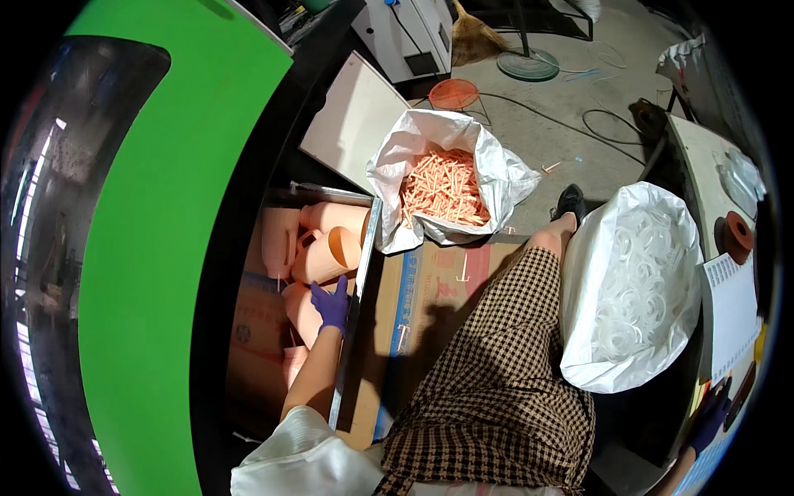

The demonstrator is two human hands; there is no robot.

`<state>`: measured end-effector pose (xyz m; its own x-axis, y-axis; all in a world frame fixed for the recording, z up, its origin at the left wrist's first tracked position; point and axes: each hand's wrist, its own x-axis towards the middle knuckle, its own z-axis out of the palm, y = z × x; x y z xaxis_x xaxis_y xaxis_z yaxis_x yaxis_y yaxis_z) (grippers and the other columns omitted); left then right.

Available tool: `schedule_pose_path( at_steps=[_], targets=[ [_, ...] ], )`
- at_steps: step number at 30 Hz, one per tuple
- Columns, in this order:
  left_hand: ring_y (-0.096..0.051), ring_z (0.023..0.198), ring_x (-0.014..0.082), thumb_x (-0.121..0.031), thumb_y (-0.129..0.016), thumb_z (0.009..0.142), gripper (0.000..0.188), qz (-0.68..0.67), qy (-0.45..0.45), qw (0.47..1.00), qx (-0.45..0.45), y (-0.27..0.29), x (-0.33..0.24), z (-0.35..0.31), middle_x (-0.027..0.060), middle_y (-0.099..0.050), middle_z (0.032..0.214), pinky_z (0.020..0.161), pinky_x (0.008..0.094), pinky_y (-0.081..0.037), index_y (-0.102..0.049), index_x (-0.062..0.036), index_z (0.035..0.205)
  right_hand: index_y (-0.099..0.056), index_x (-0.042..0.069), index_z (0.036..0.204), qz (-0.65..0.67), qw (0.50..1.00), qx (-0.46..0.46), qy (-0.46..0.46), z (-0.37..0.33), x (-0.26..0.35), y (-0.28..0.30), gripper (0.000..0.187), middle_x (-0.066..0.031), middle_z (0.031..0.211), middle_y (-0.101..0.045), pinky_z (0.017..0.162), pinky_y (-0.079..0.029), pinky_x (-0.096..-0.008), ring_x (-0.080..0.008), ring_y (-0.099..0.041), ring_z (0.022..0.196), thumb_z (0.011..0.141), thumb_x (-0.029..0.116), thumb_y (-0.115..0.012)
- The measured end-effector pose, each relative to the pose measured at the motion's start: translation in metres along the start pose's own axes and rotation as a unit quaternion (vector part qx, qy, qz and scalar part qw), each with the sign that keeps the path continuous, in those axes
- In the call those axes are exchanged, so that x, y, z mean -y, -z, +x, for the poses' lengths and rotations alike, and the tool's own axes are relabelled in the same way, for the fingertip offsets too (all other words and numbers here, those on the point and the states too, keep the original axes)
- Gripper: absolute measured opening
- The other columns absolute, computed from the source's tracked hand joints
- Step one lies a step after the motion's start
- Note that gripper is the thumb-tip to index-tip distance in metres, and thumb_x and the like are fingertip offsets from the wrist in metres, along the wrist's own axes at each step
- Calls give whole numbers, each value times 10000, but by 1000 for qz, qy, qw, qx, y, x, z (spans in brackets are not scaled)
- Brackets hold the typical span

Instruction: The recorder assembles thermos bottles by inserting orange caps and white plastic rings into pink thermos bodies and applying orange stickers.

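Among orange jugs (pixel 318 248), left hand (pixel 332 304) reaching

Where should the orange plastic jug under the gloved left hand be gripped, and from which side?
Probably by its body, from above. The jug lies on its side in the bin, packed against other orange jugs, so only its upper flank is exposed. The left hand already rests there from the person's side. A looped handle shows on a neighbouring jug; this jug's own handle is not visible.

The left hand (pixel 332 304) reaches forward, gloved fingers curled; the right hand (pixel 710 420), also gloved, rests low at the right.
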<state>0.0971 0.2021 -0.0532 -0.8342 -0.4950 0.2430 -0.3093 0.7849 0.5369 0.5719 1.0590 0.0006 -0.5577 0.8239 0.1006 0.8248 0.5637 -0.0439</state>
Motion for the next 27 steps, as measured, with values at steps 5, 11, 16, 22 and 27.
schedule_pose_path(
  at_steps=[5, 11, 16, 22, 27],
  targets=[
    [-192, 1455, 521, -660, -703, 754, 1273, 135, 154, 976, 69, -85, -59, 49, 353, -68, 1595, 1153, 593, -261, 25, -21, 1580, -413, 134, 1518, -9, 998, -58, 35, -12, -26, 24, 516, -206, 1221, -558, 921, -463, -445, -359, -587, 1089, 1043, 307, -513],
    [-541, 1216, 431, -230, -551, 892, 785, -79, 132, 988, -29, -36, 63, 110, 295, -438, 1407, 966, 580, -474, -164, -53, 1551, -477, -8, 1436, 28, 945, -248, 210, -36, 121, 110, 478, -207, 1468, -494, 1121, -357, -441, -372, -454, 1362, 1007, 188, -553],
    [-648, 1053, 316, -73, -539, 874, 549, -512, 90, 805, 285, 79, -123, -29, 189, -576, 1270, 879, 408, -575, -416, -8, 1405, -505, -29, 1375, 404, 883, 0, 238, -101, 254, 125, 580, -196, 1378, -533, 1106, -375, -419, -323, -532, 1245, 822, 56, -658],
    [-540, 1244, 280, -164, -583, 941, 581, -618, 249, 418, 617, 76, -218, -160, 164, -499, 1407, 1030, 399, -469, -369, -34, 1465, -5, 157, 1603, 833, 440, 250, 225, -113, 390, 91, 1376, -189, 1563, -315, 1135, -370, -468, -305, -364, 1431, 620, 213, -966],
    [-462, 1324, 262, -207, -546, 985, 594, -492, 91, 451, 739, -15, -245, -183, 139, -424, 1484, 1106, 392, -388, -312, -52, 1508, -413, 60, 1461, 842, 502, 99, 174, -106, 359, 98, 725, -195, 1241, -643, 1045, -472, -421, -299, -605, 1200, 814, -51, -722]
  ],
)
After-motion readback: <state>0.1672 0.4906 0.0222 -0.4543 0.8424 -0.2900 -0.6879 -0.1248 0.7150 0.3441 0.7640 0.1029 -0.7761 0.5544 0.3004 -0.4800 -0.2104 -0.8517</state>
